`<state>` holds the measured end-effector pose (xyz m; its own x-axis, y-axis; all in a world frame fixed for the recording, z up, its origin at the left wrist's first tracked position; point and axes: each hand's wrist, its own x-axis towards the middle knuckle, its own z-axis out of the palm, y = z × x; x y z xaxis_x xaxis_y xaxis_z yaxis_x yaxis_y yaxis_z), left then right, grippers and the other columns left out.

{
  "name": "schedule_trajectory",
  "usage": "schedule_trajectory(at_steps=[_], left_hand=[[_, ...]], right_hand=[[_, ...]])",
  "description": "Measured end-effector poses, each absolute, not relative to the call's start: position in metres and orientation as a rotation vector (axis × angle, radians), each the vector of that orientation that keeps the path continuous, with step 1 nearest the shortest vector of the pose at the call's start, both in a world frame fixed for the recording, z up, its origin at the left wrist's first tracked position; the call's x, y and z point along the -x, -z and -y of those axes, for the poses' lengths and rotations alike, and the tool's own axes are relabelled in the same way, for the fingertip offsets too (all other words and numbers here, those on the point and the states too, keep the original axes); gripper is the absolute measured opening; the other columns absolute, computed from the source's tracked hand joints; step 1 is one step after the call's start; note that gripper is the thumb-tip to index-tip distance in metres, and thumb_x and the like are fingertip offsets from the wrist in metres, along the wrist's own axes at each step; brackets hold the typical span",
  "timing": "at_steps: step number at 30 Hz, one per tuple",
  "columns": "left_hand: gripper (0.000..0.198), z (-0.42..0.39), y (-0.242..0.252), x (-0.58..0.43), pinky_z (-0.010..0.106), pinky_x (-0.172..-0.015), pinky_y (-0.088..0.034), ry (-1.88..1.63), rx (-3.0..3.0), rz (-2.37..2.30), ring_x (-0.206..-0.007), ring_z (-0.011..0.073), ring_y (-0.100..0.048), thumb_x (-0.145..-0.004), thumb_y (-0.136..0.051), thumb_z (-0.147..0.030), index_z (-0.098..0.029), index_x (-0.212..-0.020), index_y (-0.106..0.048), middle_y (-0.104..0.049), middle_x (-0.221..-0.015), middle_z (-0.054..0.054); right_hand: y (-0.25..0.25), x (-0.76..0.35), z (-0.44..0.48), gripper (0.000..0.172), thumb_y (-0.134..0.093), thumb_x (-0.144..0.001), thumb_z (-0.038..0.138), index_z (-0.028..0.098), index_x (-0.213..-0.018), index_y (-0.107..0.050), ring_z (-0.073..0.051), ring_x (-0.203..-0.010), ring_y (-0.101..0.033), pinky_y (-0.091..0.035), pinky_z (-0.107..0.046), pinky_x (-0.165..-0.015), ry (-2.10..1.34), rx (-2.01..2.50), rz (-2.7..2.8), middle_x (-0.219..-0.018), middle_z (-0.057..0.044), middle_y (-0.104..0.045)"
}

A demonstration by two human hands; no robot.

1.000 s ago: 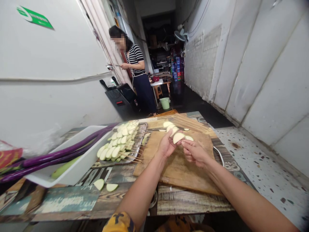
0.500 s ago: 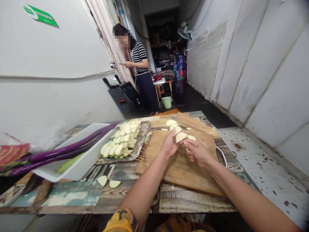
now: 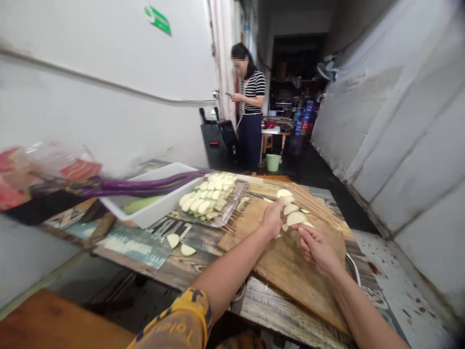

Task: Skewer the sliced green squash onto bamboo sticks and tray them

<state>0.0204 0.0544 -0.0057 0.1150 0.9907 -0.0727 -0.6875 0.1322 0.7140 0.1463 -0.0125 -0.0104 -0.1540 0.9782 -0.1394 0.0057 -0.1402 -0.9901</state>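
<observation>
My left hand and my right hand meet over a wooden cutting board, both pinched on pale eggplant slices held between them. More cut slices lie on the board's far end beside a bundle of bamboo skewers. A metal tray to the left of the board holds several skewered slices. Whether a skewer runs through the held slices is too blurred to tell.
A white tub holds long purple eggplants and a green one. Two loose slices lie on the tabletop. A person in a striped shirt stands in the passage, with a green bucket behind.
The view has swung left and tilted. My hands stay together over the board with the slices, now a little lower and nearer the board.
</observation>
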Motion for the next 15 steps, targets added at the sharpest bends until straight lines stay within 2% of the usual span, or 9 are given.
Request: schedule_trajectory(at_steps=[2,4,7,10,12,15], left_hand=[[0.034,-0.06,0.005,-0.016,0.027,-0.062,-0.054,-1.283,-0.478,-0.622,-0.064,0.0154,-0.064,-0.092,-0.043,-0.039,-0.009,-0.094,-0.059,-0.066,-0.072,0.008],[0.036,-0.065,0.004,-0.011,0.029,-0.063,-0.054,-1.246,-0.422,-0.594,-0.064,0.016,-0.064,-0.093,-0.039,-0.038,-0.009,-0.093,-0.06,-0.065,-0.073,0.009],[0.03,-0.069,0.004,-0.008,0.032,-0.067,-0.053,-1.257,-0.388,-0.59,-0.064,0.0155,-0.063,-0.094,-0.037,-0.031,-0.01,-0.095,-0.059,-0.065,-0.075,0.009],[0.024,-0.069,0.005,-0.009,0.033,-0.07,-0.053,-1.268,-0.368,-0.608,-0.064,0.0147,-0.063,-0.094,-0.039,-0.026,-0.011,-0.096,-0.057,-0.064,-0.076,0.008],[0.023,-0.068,0.004,-0.01,0.033,-0.069,-0.053,-1.27,-0.362,-0.616,-0.063,0.0145,-0.063,-0.093,-0.039,-0.025,-0.011,-0.095,-0.057,-0.064,-0.075,0.007],[0.02,-0.068,0.003,-0.011,0.031,-0.067,-0.053,-1.291,-0.345,-0.638,-0.061,0.0136,-0.062,-0.092,-0.04,-0.023,-0.011,-0.093,-0.057,-0.063,-0.073,0.006]], right_hand=[[0.018,-0.149,0.008,0.054,-0.059,-0.07,0.06,0.017,-0.102,-0.058,-0.006,-0.033,-0.02,-0.015,-0.02,-0.032,-1.312,1.302,1.324,-0.042,0.011,-0.032],[0.024,-0.154,0.002,0.052,-0.059,-0.07,0.058,0.016,-0.1,-0.062,-0.008,-0.035,-0.03,-0.023,-0.022,-0.033,-1.183,1.353,1.396,-0.045,0.007,-0.042],[0.032,-0.161,-0.009,0.047,-0.06,-0.067,0.054,0.017,-0.094,-0.068,-0.016,-0.054,-0.054,-0.041,-0.028,-0.045,-0.988,1.397,1.482,-0.071,-0.005,-0.066],[0.035,-0.166,-0.015,0.044,-0.059,-0.067,0.053,0.018,-0.09,-0.071,-0.025,-0.078,-0.063,-0.049,-0.033,-0.06,-0.81,1.437,1.559,-0.092,-0.01,-0.07],[0.036,-0.167,-0.016,0.044,-0.056,-0.068,0.053,0.017,-0.088,-0.071,-0.027,-0.084,-0.064,-0.049,-0.035,-0.066,-0.693,1.473,1.599,-0.09,-0.01,-0.071],[0.036,-0.167,-0.015,0.047,-0.053,-0.069,0.054,0.016,-0.09,-0.071,-0.027,-0.074,-0.065,-0.049,-0.037,-0.066,-0.552,1.521,1.652,-0.077,-0.009,-0.072]])
